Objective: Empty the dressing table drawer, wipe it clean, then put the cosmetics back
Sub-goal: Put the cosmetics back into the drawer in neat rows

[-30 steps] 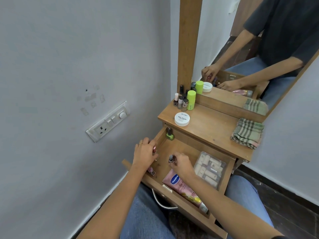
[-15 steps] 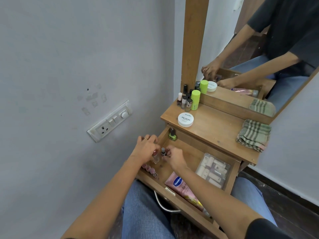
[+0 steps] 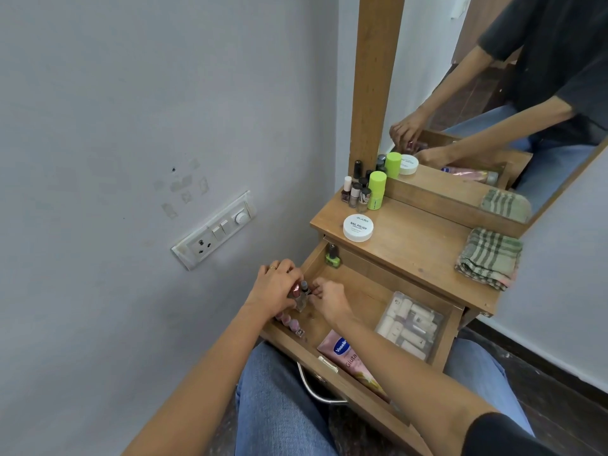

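Pink and clear glass shows between the fingers [image 3: 289,284] of the left hand [image 3: 274,287], which are closed around a few small nail polish bottles [image 3: 298,296] over the left side of the open drawer [image 3: 362,291]. The right hand [image 3: 329,296] is just beside them at 3 o'clock. Its fingers pinch at a dark bottle cap, but the hand hides the tips, so I cannot tell how tight the hold is.

At 6 o'clock from the left hand, a row of pink bottles [image 3: 291,324] lies along the drawer's left wall. They are small and blurry. At 1 o'clock a green polish bottle [image 3: 333,256] stands in the far left corner. The right arm covers part of a pink tube [image 3: 348,358] at the front of the drawer. It says "Vaseline" and then "Gluta", and the rest is cut off. At 3 o'clock in the drawer sits a clear box [image 3: 409,325] of pale rolls, and I cannot make out what they are.

On the bench [image 3: 421,255] above, a white tub [image 3: 358,228] reads "ZUDIO" and "NAIL POLISH". Behind it stand more little bottles [image 3: 355,190] and a green tube [image 3: 376,190] whose words are too small to read. A striped cloth [image 3: 488,258] lies folded at the right end. The mirror [image 3: 493,93] shows the hands again.
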The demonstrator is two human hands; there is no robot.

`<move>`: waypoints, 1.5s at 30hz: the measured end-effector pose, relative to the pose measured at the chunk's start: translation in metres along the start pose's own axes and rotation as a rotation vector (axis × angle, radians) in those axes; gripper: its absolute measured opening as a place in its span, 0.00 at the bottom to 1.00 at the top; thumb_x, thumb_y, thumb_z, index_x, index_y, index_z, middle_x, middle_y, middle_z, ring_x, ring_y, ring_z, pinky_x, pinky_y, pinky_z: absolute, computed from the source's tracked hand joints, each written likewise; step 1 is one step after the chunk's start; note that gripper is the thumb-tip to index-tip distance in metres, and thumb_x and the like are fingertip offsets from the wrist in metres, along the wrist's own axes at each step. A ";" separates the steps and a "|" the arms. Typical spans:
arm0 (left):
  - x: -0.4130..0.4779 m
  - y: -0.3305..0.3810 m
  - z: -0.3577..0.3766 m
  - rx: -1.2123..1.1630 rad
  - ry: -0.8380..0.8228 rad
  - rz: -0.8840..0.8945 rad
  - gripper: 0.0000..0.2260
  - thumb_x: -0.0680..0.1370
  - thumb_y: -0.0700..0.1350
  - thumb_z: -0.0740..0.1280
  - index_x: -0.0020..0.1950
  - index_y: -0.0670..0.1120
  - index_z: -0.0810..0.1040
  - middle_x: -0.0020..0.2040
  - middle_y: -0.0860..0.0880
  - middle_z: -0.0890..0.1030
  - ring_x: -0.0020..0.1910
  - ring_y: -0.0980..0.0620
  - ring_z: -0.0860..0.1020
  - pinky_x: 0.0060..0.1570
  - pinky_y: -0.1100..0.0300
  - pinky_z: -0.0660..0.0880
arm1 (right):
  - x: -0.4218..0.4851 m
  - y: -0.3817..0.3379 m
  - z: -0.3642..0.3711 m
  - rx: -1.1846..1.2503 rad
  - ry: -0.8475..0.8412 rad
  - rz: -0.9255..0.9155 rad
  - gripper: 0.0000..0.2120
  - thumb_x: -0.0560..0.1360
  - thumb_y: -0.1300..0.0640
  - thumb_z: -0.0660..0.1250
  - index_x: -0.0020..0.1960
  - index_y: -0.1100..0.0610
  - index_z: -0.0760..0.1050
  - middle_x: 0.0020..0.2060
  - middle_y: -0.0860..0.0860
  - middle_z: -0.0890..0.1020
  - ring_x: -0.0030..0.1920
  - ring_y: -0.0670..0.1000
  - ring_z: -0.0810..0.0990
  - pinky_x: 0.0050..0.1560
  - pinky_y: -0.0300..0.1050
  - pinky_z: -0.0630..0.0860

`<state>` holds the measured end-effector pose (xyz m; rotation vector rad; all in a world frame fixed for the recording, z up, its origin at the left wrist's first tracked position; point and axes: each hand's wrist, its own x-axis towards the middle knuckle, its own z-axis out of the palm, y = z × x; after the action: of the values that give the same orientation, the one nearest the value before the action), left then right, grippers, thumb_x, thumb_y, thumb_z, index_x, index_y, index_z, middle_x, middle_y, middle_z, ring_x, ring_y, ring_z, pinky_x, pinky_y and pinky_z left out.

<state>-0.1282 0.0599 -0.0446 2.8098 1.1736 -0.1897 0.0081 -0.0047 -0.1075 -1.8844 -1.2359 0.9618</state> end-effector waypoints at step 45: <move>0.091 0.070 -0.054 -0.889 0.404 -0.291 0.11 0.77 0.38 0.64 0.60 0.40 0.75 0.54 0.45 0.78 0.47 0.54 0.75 0.49 0.67 0.69 | 0.021 -0.007 -0.146 -0.421 0.263 -0.299 0.21 0.73 0.51 0.69 0.65 0.54 0.73 0.66 0.56 0.71 0.64 0.58 0.67 0.64 0.48 0.66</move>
<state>-0.0113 0.0818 -0.0025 1.9249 1.2937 0.7285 0.1358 -0.0035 -0.0339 -1.9780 -1.5852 0.2977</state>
